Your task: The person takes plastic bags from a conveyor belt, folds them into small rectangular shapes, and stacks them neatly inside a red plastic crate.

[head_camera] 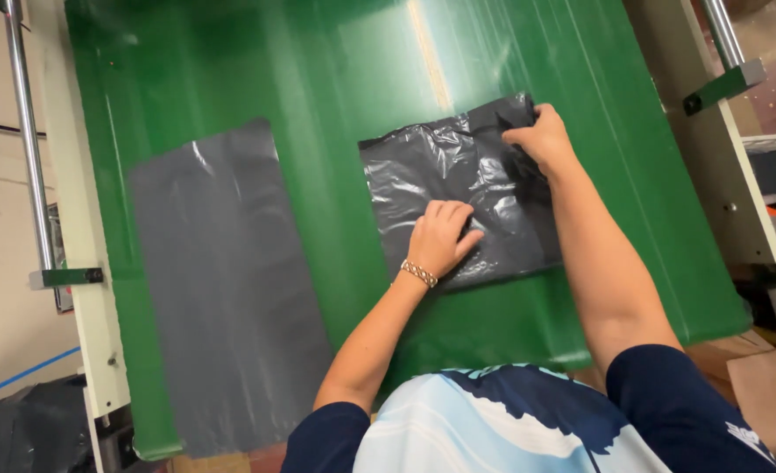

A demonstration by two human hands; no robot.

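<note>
A crinkled black plastic bag [445, 175] lies on the green conveyor surface [335, 79], right of centre. My left hand [441, 236], with a beaded bracelet at the wrist, presses flat on the bag's lower middle. My right hand [541, 138] pinches the bag's upper right corner, where the plastic is folded over near the handle.
A flat grey plastic sheet [226, 289] lies on the belt to the left. Cream metal frame rails [85, 289] with steel rods run along both sides. More black plastic [28, 429] sits at the lower left, beyond the frame.
</note>
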